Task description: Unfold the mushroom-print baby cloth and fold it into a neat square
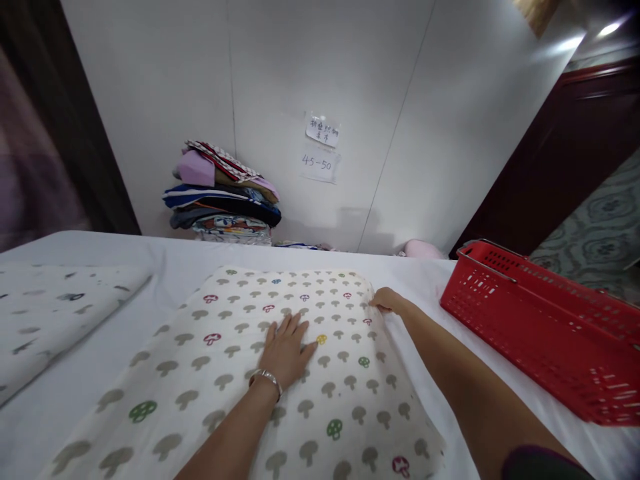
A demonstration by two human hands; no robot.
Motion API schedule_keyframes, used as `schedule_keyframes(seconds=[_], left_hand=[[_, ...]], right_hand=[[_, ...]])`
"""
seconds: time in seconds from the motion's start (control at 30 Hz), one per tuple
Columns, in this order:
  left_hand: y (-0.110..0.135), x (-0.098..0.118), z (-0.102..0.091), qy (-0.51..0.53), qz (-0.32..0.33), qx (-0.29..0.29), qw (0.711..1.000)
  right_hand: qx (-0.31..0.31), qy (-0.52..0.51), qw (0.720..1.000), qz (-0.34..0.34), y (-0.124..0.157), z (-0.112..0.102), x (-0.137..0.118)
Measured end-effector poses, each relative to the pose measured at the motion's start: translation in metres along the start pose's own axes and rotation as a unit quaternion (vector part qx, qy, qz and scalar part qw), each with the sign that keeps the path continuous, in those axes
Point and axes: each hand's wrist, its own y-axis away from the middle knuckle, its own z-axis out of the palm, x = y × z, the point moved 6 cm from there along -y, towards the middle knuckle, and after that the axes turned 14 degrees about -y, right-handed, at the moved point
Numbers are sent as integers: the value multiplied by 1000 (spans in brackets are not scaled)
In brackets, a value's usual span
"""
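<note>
A cream cloth (195, 380) printed with mushrooms, mostly grey with a few green, red, blue and yellow ones, lies spread over the white table. Pressed flat on its middle is my left hand (287, 350), fingers spread, with a silver bracelet at the wrist. My right hand (386, 300) is at the cloth's right edge near the far corner, its fingers curled and closed on that edge; the fingertips are partly hidden. The cloth's right side looks slightly raised and wavy below that hand.
Another white cloth (55, 313) with dark prints lies folded at the left. A red plastic basket (540, 327) stands on the right. Behind the table's far edge rises a stack of folded fabrics (225, 200) against a white wall bearing paper signs (321, 147).
</note>
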Motion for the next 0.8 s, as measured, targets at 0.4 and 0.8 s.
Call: schedule_keyframes(seconds=[0.4, 0.8], left_hand=[[1, 3, -4, 2, 21, -6, 1000], [6, 15, -18, -44, 11, 21, 999]], right_hand=[[148, 12, 984, -94, -2, -3, 10], [152, -13, 985, -80, -9, -9, 16]])
